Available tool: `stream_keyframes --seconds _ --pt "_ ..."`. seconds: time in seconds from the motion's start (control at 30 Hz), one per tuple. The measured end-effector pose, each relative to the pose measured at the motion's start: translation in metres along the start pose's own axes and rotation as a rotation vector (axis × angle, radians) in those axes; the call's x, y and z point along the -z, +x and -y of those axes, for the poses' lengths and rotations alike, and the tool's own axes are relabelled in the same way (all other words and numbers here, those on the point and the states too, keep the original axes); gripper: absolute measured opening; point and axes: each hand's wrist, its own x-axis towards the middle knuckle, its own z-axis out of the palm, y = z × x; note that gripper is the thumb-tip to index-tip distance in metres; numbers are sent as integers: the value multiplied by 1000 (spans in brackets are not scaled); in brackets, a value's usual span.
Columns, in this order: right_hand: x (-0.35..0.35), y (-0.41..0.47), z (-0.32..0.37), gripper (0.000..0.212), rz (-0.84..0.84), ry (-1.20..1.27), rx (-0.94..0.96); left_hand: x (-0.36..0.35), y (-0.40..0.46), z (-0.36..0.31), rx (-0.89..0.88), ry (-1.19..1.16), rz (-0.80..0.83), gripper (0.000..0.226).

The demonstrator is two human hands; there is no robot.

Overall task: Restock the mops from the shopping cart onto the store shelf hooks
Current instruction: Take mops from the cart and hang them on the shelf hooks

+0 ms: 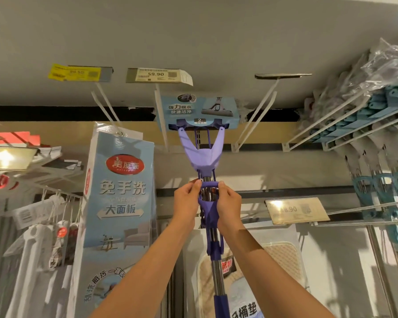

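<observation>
- Left hand (186, 201) curling around the left side of the purple wringer handle (208, 203) of the mop (203, 154), thumb and fingertips pinching the handle's top bar.
- Right hand (228, 203) gripping the right side of the same handle, fingers wrapped close, thumb pressing on the top bar.
- Both hands sitting level with each other, the shiny metal pole (217, 278) running down between the forearms.
- Mop being held up high, head uppermost, in the middle of the scene.
- Lilac fork widening upward from the handle into two arms, joining a darker purple frame under the mop head.
- Mop head wearing a light blue cardboard sleeve (198, 111) showing a mop picture, Chinese text and a "2".
- Sleeve sitting just below the price tag (156, 75) reading 59.90, beside the white hook (161, 118) on its left; cannot tell whether resting on the hook.
- Tall blue boxed mop (118, 203) hanging to the left.
- Yellow price tag (75, 72) showing farther left.
- Blue mops (363, 111) lying bunched on the hooks at far right.
- Another price tag (296, 211) gleaming lower right.
</observation>
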Motion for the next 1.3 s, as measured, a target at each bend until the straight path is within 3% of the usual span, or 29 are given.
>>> stream_keyframes --seconds 0.9,1.3 --pt "11 45 -62 29 -14 -114 -35 -4 36 53 185 46 103 19" --pt "19 47 -75 32 108 -116 -154 0 30 62 249 99 56 15"
